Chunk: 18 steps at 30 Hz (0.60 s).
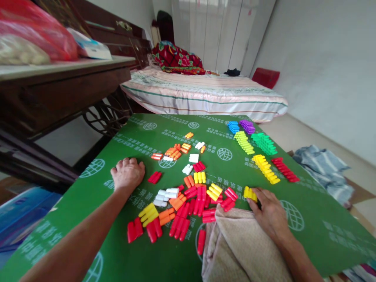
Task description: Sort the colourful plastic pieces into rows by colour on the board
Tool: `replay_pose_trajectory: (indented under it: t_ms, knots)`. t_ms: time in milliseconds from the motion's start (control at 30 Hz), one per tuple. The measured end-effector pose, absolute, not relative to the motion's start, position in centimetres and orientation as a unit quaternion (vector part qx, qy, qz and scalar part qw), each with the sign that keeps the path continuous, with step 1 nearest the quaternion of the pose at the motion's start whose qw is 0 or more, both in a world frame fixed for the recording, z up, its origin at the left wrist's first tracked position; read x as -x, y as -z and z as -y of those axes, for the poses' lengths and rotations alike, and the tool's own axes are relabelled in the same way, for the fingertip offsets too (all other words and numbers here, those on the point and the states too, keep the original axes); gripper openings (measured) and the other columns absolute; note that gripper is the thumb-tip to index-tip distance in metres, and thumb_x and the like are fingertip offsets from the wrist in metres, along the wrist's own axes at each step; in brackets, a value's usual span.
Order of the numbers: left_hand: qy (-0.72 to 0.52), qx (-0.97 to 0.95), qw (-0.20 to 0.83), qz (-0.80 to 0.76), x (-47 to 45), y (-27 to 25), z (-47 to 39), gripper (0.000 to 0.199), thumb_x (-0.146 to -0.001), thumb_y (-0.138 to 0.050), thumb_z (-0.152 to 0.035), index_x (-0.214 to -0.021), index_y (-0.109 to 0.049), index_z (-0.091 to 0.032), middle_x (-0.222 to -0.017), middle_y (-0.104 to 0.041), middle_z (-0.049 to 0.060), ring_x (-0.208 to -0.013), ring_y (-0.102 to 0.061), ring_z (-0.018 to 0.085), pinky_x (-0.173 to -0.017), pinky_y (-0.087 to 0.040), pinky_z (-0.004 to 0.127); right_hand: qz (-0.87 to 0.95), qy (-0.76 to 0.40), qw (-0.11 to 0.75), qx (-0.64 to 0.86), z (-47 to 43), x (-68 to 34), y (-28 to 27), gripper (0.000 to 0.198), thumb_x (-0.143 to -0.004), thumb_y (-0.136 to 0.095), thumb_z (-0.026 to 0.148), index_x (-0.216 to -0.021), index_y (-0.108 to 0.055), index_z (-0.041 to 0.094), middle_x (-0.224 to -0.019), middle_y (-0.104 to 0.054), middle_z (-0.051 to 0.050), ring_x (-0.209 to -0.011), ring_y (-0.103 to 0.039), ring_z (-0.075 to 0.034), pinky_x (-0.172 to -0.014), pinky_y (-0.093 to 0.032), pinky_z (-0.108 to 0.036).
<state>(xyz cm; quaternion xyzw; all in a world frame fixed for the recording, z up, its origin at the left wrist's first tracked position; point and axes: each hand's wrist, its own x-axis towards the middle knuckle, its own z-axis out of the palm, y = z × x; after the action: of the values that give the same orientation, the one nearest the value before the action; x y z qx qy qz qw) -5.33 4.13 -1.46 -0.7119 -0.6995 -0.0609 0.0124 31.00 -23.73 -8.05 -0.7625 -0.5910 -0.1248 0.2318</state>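
Observation:
My right hand pinches a yellow ribbed plastic toy piece made of short joined rods, low over the green board. My left hand rests palm down on the board at the left, holding nothing, its fingers lying against the surface. Nearest to it is a small red piece. Between the hands lies a loose heap of similar pieces, among them a red piece, a yellow piece, a white piece and an orange piece.
Sorted rows stand at the right: a yellow row, a red row, green, lime, blue and purple. A beige cloth covers the board's near edge. A bed stands beyond.

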Motion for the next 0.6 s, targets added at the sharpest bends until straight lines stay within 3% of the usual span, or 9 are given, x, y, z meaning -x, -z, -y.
replay_pose_trajectory:
  t_ms: [167,367,600]
  knots:
    - [0.051,0.708,0.0,0.705,5.5,1.2,-4.7,0.059,-0.089,-0.018,-0.045,-0.119,-0.052,-0.008,-0.139,-0.045,0.023,-0.133,-0.034,0.038,-0.105,-0.032,0.056,0.573,0.095,0.249,0.775,23.4,-30.5,7.5,0.029,-0.089,-0.051,0.032,-0.11,-0.064,0.017,-0.106,-0.067,-0.012,-0.096,-0.06,-0.026,-0.087,-0.05,-0.042]
    - [0.026,0.7,0.007,0.714,5.6,1.4,-5.4,0.065,-0.088,-0.012,-0.048,-0.12,-0.052,-0.009,-0.14,-0.044,0.022,-0.132,-0.034,0.037,-0.104,-0.033,0.054,0.523,0.094,0.314,0.787,22.3,-32.7,6.1,0.037,-0.088,-0.051,0.043,-0.109,-0.066,0.015,-0.107,-0.067,-0.014,-0.099,-0.062,-0.025,-0.088,-0.051,-0.039]
    - [0.005,0.688,0.013,0.726,5.4,1.2,-5.5,0.066,-0.088,-0.006,-0.047,-0.119,-0.053,-0.011,-0.14,-0.044,0.02,-0.133,-0.035,0.035,-0.105,-0.032,0.051,0.435,0.13,0.255,0.854,17.8,-39.7,4.5,0.045,-0.083,-0.055,0.039,-0.117,-0.062,0.01,-0.113,-0.066,-0.018,-0.106,-0.06,-0.03,-0.09,-0.047,-0.044]
